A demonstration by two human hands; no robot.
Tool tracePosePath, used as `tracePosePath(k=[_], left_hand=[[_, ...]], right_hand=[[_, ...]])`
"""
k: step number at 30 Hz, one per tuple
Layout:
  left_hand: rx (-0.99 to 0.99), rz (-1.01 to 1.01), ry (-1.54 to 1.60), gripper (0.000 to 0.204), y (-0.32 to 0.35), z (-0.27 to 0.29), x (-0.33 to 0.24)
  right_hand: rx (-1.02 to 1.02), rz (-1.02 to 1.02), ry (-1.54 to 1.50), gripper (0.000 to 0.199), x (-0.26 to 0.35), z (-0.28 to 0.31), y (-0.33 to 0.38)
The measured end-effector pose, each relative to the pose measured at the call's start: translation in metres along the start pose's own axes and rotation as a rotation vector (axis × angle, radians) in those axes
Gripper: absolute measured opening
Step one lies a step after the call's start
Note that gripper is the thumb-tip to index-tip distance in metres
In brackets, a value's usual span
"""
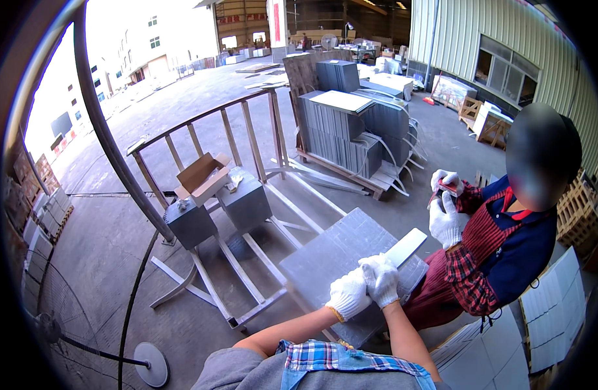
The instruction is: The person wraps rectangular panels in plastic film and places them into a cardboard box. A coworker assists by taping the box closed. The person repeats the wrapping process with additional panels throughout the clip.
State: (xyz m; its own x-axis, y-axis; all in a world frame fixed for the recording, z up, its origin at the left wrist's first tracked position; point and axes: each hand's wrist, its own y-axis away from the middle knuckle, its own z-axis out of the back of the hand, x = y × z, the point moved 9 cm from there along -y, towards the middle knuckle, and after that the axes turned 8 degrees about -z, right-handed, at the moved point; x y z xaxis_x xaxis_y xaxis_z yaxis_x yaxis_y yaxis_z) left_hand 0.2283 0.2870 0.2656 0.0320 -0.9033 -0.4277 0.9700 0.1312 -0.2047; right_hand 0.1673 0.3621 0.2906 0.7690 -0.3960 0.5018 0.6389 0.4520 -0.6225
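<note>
Both of my hands wear white knitted gloves and meet above a grey slab-topped table (331, 242). From my right hand (381, 279) a narrow, pale flat strip (407, 246) juts out toward the far right; the fingers are closed at its near end. Pressed against the right hand is my left hand (349, 296), its fingers curled and partly hidden. What the left fingers hold, if anything, does not show. Across the table at the right, a person in a dark red striped apron holds a small red and dark object (447, 189) in two gloved hands.
A metal rack frame (247, 305) adjoins the table's left side, with grey blocks (245, 201) and an open cardboard box (204, 179) on it. Stacked grey slabs (331, 127) stand on a pallet beyond. A fan base (150, 364) is at lower left; white panels (554, 305) lean at right.
</note>
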Motion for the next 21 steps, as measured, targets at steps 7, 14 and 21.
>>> tracePosePath(k=[7, 14, 21], left_hand=[[-0.023, -0.019, -0.013, 0.049, -0.012, 0.005, -0.007], [0.042, -0.057, 0.04, 0.049, -0.016, 0.011, -0.013], [0.434, -0.188, 0.996, 0.042, -0.061, -0.018, 0.047]], right_hand=[[0.006, -0.021, -0.026, 0.022, -0.005, 0.008, -0.013], [-0.004, -0.012, -0.014, 0.021, -0.003, 0.013, -0.018], [-0.043, 0.019, 0.004, 0.017, -0.016, 0.016, -0.019]])
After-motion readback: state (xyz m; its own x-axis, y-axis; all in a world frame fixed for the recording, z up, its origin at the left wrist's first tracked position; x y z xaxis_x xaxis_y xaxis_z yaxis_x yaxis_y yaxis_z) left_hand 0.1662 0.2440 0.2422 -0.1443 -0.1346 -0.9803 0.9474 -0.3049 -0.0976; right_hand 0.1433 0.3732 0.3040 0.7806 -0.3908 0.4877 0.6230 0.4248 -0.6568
